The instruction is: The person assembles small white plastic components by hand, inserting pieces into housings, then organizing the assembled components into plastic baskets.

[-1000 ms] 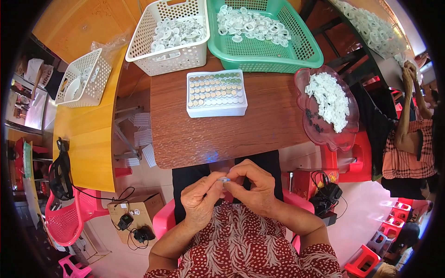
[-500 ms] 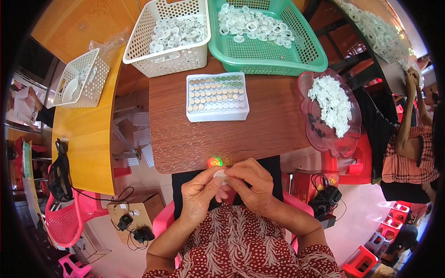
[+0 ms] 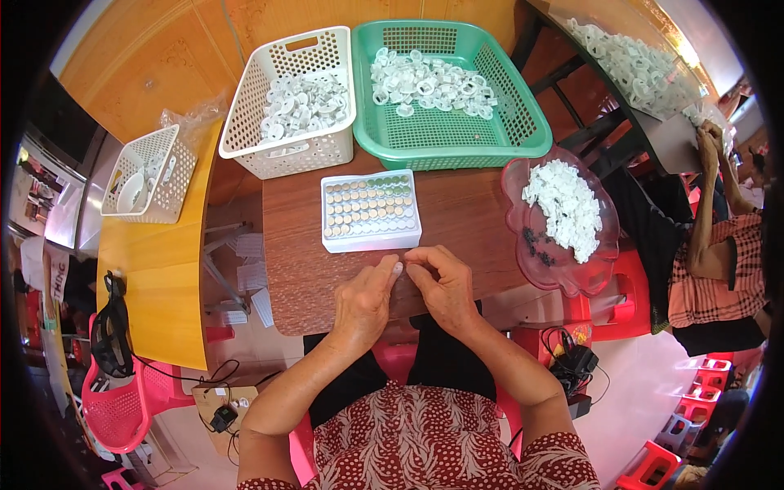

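My left hand is over the near edge of the brown table, closed, with a small white piece showing at its fingertips. My right hand faces it, its fingers bent in and thumb close to the index finger; anything between them is too small to make out. Just beyond both hands stands a white tray holding rows of small round discs, mostly tan, some greenish at the far right. Pale round sockets show along part of its near row.
White and green baskets of clear plastic parts stand behind. A red scalloped dish at right holds white pieces and small black ones. A yellow table with a small basket is left. Another person's arms are at far right.
Both hands have moved forward toward the tray and drawn slightly apart. The red and green glow by the fingers no longer shows. The view has tilted, so the tabletop sits lower.
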`<move>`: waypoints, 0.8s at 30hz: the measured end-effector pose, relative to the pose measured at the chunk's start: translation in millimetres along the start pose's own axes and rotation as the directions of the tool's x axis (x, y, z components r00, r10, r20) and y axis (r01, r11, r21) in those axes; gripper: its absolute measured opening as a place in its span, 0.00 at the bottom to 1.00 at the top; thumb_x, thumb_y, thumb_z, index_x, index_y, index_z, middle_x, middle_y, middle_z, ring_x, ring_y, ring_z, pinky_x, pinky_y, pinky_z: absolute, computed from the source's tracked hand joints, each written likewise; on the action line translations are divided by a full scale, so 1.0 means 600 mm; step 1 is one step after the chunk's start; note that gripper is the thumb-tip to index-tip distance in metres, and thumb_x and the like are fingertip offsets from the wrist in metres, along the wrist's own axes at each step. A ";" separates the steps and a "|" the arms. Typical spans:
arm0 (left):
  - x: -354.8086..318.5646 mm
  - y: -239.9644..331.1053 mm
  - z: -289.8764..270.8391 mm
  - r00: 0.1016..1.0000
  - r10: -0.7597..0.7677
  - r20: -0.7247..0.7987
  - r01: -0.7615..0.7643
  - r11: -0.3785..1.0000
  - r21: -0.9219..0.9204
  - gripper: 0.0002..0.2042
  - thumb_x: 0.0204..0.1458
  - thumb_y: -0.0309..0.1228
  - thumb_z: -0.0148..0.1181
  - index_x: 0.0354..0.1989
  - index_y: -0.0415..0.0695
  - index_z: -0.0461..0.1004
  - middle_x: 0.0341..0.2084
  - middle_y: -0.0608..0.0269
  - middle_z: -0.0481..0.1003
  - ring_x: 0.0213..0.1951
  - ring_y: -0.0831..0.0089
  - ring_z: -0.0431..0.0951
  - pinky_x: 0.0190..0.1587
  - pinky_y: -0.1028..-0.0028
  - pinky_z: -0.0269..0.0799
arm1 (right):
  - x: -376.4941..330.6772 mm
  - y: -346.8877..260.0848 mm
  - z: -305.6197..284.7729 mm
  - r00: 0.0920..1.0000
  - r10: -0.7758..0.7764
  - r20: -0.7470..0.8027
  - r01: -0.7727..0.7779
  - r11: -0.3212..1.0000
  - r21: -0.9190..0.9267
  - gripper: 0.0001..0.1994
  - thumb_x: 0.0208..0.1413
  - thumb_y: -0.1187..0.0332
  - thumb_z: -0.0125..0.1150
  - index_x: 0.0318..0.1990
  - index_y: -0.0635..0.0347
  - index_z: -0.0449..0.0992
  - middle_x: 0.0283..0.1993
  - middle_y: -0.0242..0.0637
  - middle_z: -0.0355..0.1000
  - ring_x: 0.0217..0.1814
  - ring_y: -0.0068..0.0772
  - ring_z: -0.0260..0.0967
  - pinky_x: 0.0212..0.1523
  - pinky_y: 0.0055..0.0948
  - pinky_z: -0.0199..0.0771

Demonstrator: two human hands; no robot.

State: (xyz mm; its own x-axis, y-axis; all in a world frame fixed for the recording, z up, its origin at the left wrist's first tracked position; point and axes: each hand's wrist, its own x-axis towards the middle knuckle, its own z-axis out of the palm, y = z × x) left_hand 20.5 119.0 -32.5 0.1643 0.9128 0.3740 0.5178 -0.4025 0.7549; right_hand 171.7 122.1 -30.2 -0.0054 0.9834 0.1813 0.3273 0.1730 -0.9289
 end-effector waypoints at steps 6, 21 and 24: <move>0.007 0.004 -0.004 0.993 0.108 0.045 -0.116 0.964 0.239 0.09 0.52 0.27 0.57 0.41 0.41 0.73 0.16 0.57 0.68 0.17 0.59 0.72 0.19 0.64 0.66 | -0.002 0.004 -0.020 1.000 0.013 0.006 -0.013 1.000 -0.007 0.07 0.51 0.78 0.57 0.38 0.66 0.74 0.34 0.34 0.70 0.35 0.21 0.67 0.36 0.20 0.67; 0.008 0.016 -0.022 0.970 -0.160 0.181 0.137 0.981 0.134 0.22 0.45 0.26 0.61 0.51 0.39 0.67 0.26 0.50 0.74 0.27 0.55 0.77 0.28 0.62 0.71 | -0.014 0.008 -0.034 1.000 0.014 -0.023 -0.014 1.000 0.019 0.07 0.52 0.77 0.58 0.39 0.66 0.74 0.33 0.32 0.70 0.34 0.18 0.65 0.35 0.19 0.66; -0.002 0.020 -0.036 0.959 -0.241 0.149 0.230 0.970 0.082 0.22 0.46 0.26 0.62 0.52 0.38 0.68 0.25 0.52 0.75 0.26 0.62 0.77 0.29 0.67 0.72 | -0.019 -0.008 -0.046 0.999 0.012 -0.052 -0.008 0.998 0.065 0.07 0.52 0.79 0.58 0.39 0.66 0.74 0.33 0.31 0.70 0.34 0.18 0.66 0.35 0.17 0.66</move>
State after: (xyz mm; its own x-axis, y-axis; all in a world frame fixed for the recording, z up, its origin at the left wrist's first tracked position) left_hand 8.7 111.7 -12.1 0.1579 0.9827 0.0971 0.6089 -0.1743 0.7738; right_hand 196.4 108.7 -19.0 0.0474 0.9813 0.1868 0.2650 0.1680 -0.9495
